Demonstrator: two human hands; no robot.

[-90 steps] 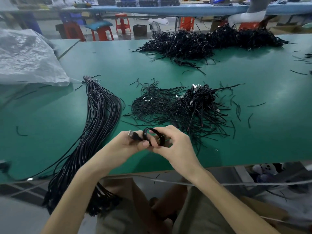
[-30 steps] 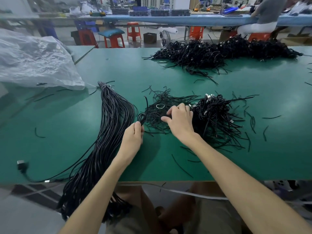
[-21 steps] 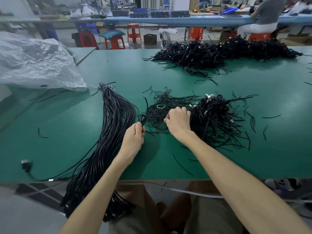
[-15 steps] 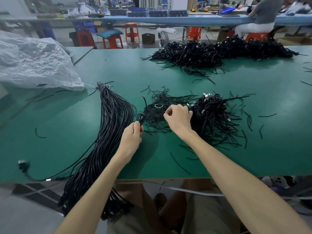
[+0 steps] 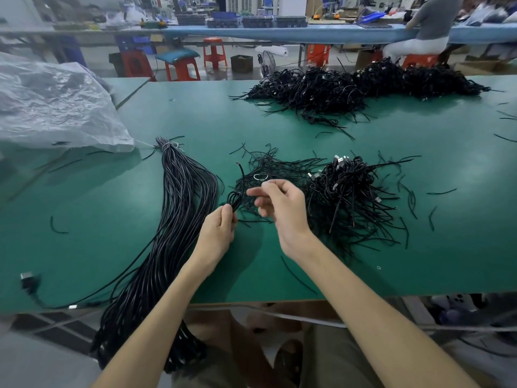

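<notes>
Green work surface (image 5: pixel 279 124) in a workshop, with a pile of short black ties (image 5: pixel 275 166) near its middle.

- Coiled cable (image 5: pixel 234 199): a small black coil at the left edge of the tie pile, raised just off the surface.
- Left hand (image 5: pixel 219 231): on the near-left side of the tie pile, thumb and fingers pinching the coil's lower end.
- Right hand (image 5: pixel 282 208): over the near edge of the tie pile, just right of the coil and not touching it. Fingers loosely bent; whether they pinch a tie cannot be told.
- Long cable bundle (image 5: pixel 179 214): left of the tie pile.
- Heap of finished cables (image 5: pixel 349 191): immediately right of the tie pile.
</notes>
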